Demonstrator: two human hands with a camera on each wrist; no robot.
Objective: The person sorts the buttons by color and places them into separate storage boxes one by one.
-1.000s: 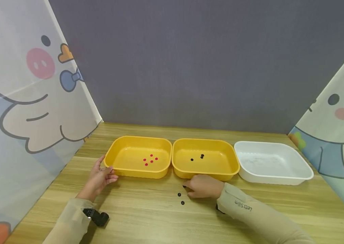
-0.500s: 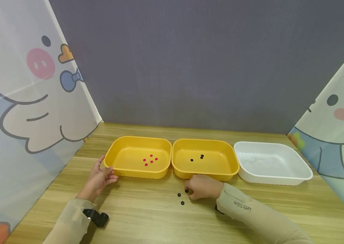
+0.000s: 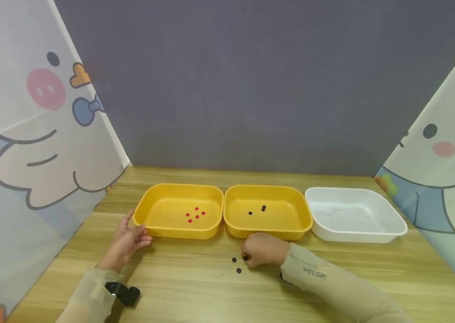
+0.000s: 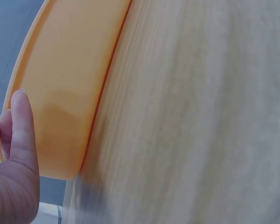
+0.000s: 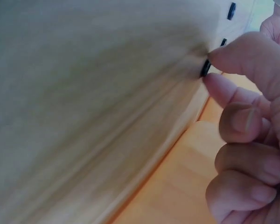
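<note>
In the head view my left hand [image 3: 124, 242] touches the front left corner of the left yellow tray [image 3: 183, 233] with fairly straight fingers. A straight finger [image 4: 22, 126] lies along its outer wall in the left wrist view. Several small red discs [image 3: 197, 217] lie in that tray. My right hand [image 3: 265, 249], in front of the middle yellow tray [image 3: 268, 234], pinches a small black disc [image 5: 206, 68] between thumb and index finger; the other fingers are curled. Two more black discs, one nearer the tray [image 3: 234, 259] and one nearer me [image 3: 238, 270], lie on the table. Three black discs [image 3: 250, 213] are in the middle tray.
A white tray [image 3: 356, 237] stands to the right in the same row. Behind the wooden table [image 3: 195, 287] rises a grey panel [image 3: 227, 89], with cartoon-printed sheets at the left [image 3: 13, 166] and right [image 3: 453, 179].
My right hand has drawn its black disc slightly toward me, beside the two loose ones. My left hand keeps its place at the tray corner. The head view has shifted a little.
</note>
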